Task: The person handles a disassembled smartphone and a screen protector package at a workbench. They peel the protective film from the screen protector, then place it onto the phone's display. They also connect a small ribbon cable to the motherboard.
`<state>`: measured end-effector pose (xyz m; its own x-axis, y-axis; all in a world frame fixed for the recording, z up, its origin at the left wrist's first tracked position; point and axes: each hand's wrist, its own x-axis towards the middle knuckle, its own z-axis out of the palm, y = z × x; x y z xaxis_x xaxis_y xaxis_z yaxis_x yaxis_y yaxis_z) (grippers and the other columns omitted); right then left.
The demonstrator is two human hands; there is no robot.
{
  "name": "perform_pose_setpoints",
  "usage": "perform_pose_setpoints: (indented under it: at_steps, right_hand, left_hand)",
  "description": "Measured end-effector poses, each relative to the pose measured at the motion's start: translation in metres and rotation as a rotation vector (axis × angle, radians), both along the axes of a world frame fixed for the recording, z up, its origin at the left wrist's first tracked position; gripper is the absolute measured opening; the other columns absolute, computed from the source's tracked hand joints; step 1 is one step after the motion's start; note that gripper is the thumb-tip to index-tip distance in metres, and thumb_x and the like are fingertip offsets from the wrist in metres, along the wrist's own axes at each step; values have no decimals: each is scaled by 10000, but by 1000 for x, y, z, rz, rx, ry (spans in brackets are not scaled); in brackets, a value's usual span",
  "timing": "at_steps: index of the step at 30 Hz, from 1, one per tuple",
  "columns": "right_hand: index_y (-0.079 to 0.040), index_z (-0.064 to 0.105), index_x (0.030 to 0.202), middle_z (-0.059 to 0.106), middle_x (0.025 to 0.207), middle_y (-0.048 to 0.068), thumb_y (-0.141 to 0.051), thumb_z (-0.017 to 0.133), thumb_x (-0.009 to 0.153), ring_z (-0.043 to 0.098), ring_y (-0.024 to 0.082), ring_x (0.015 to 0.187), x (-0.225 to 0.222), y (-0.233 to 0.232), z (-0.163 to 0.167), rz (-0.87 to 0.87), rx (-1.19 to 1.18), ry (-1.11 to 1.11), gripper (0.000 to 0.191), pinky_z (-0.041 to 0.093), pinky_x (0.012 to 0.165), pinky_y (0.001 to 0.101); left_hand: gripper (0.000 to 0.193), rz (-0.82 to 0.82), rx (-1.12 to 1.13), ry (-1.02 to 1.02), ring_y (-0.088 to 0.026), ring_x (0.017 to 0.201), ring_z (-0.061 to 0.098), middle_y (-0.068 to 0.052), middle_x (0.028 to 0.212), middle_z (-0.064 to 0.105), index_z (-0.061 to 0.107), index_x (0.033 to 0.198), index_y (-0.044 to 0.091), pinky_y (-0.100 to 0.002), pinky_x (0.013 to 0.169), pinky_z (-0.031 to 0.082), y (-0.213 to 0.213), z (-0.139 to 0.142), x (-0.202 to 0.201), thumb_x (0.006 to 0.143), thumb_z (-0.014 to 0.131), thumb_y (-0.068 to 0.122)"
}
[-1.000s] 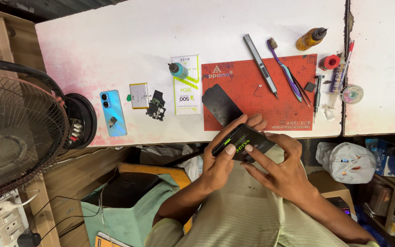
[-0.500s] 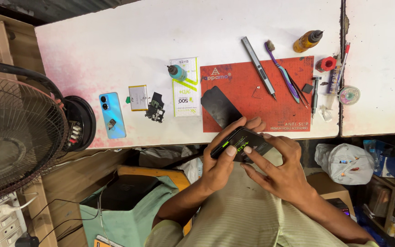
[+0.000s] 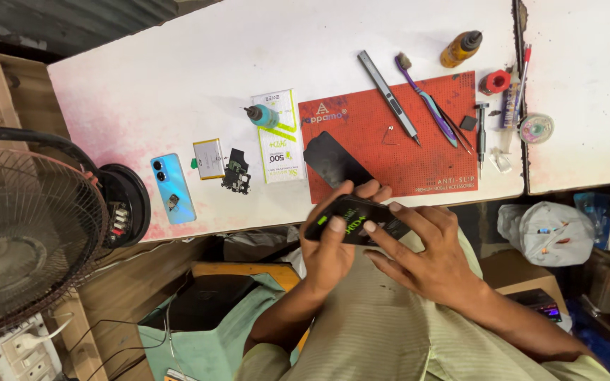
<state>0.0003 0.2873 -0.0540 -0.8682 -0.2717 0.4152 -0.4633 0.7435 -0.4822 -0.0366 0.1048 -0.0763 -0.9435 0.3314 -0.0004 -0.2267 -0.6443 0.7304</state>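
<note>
I hold a flat black packet with green print (image 3: 356, 220) in front of my chest, just below the table edge. My left hand (image 3: 330, 250) grips its left end, thumb on top. My right hand (image 3: 428, 257) grips its right end, fingers spread over the face. Right above the packet, a black phone-sized panel (image 3: 335, 161) lies tilted on the red work mat (image 3: 418, 159).
On the white table (image 3: 178, 77) lie a blue phone back (image 3: 172, 188), a flat battery (image 3: 209, 158), small circuit parts (image 3: 236, 171), a glue tube (image 3: 261, 115) on a white-green card, a grey driver (image 3: 388, 96), a purple brush (image 3: 425, 99), an orange bottle (image 3: 460, 48). A fan (image 3: 26, 243) stands left.
Both hands and the packet stay in nearly the same place; the fingers shift slightly over the packet. Nothing on the table has moved.
</note>
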Motion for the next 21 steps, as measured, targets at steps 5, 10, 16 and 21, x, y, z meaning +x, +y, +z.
perform_pose_setpoints:
  at_steps: [5, 10, 16, 21]
  right_hand:
    - [-57, 580, 1346, 571, 1344, 129, -158, 800, 862, 585, 280, 1238, 14, 23, -7, -27, -516, -238, 541, 488, 1035, 391]
    - [36, 699, 1212, 706, 1182, 143, 30, 684, 923, 661, 220, 1094, 31, 41, -27, -91, -1086, -790, 289, 530, 948, 347]
    - [58, 730, 1126, 742, 1081, 135, 43, 695, 896, 700, 192, 998, 42, 49, -39, -116, -1156, -871, 233, 561, 889, 311]
    - [60, 737, 1118, 740, 1076, 147, 45, 703, 892, 701, 196, 974, 44, 49, -32, -126, -1109, -810, 229, 564, 851, 305]
  left_hand:
    - [469, -11, 254, -195, -497, 1393, 539, -259, 1505, 543, 409, 1578, 74, -714, 1155, 431, -10, -12, -7, 1153, 445, 269]
    - [472, -72, 338, -222, -458, 1409, 537, -183, 1532, 560, 424, 1589, 176, -789, 1127, 419, -15, -16, -8, 1157, 433, 365]
    - [471, -138, 380, -165, -444, 1430, 542, -169, 1543, 564, 433, 1597, 181, -765, 1154, 428, -12, -18, -7, 1165, 422, 369]
    - [458, -157, 398, -127, -404, 1398, 531, -165, 1556, 564, 446, 1600, 180, -721, 1122, 427, -8, -12, -5, 1175, 408, 345]
